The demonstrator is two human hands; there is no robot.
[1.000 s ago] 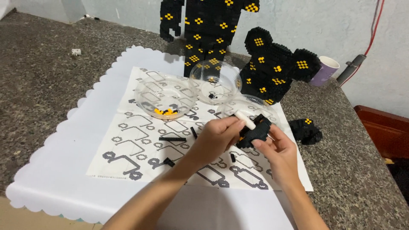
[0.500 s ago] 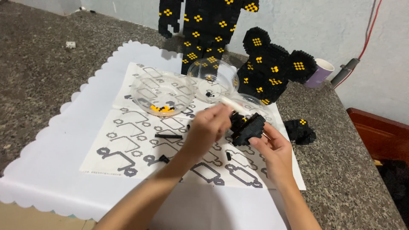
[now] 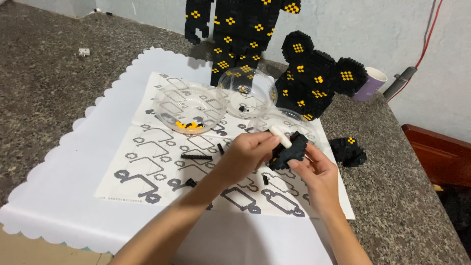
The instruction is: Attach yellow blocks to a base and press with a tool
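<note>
The person's right hand [image 3: 314, 169] was closed around a small black block piece [image 3: 289, 151], held just above the printed instruction sheet [image 3: 147, 162] and in front of the nearest clear bowl [image 3: 287, 120]. The left hand [image 3: 250, 152] was pinched on a white stick-like tool [image 3: 280, 137], its tip pressed against the top of the piece. To my eye the step wanted a steady grip underneath and a straight push down, so the tiny blocks seated without the piece twisting. Loose black bits [image 3: 196, 157] lay on the sheet, and another bowl [image 3: 189, 109] held yellow ones. A black-and-yellow block head [image 3: 316, 78] stood behind.
</note>
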